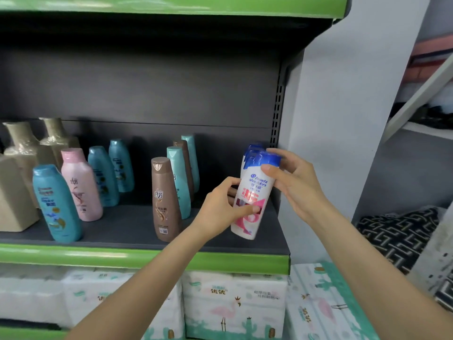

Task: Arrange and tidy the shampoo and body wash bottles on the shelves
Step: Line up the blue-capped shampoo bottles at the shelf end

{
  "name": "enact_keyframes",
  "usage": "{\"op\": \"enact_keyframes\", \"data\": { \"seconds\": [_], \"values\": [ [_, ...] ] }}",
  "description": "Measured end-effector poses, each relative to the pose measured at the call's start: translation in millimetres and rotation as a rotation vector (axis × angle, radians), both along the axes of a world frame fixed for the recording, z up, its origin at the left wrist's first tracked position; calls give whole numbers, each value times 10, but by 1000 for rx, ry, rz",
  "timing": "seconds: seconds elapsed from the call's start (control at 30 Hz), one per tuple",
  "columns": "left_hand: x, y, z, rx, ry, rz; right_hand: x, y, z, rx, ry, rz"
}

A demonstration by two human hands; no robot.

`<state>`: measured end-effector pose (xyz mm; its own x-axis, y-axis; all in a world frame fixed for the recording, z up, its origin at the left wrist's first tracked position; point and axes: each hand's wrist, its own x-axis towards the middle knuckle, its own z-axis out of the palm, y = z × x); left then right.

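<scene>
Both hands, left hand (224, 204) and right hand (291, 185), fingers curled round the white shampoo bottle (251, 200), squaring it up; next, stand it straight at the shelf (137, 227) front.

White shampoo bottle (252, 197) with blue cap, tilted, held at right end of dark shelf (127, 229). Left hand (221, 207) grips lower body, thumb across pink label. Right hand (293, 185) grips near cap. More blue-capped bottles (251, 149) just behind. Brown bottle (165, 200), teal bottles (57, 204), pink bottle (81, 185) standing leftward. Tissue packs (232, 303) below green shelf edge (73, 253).
</scene>
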<state>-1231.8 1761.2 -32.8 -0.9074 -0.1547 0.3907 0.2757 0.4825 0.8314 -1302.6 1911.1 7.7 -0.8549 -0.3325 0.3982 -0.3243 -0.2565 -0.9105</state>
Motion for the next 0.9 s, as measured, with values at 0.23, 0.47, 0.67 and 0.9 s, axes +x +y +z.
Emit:
{"op": "enact_keyframes", "data": {
  "seconds": [0.23,0.47,0.67,0.9],
  "values": [
    [-170,-11,91,45,100,-10,-72,-38,-80,113,143,-11],
    [-242,1,70,-16,132,-23,-196,-62,-261,104,86,-17],
    [-293,10,16,-37,156,-32,-231,-37,-308,156,106,-56],
    [-270,9,11,-84,170,-16,-243,17,-251,268,161,-68]
  ]
}}
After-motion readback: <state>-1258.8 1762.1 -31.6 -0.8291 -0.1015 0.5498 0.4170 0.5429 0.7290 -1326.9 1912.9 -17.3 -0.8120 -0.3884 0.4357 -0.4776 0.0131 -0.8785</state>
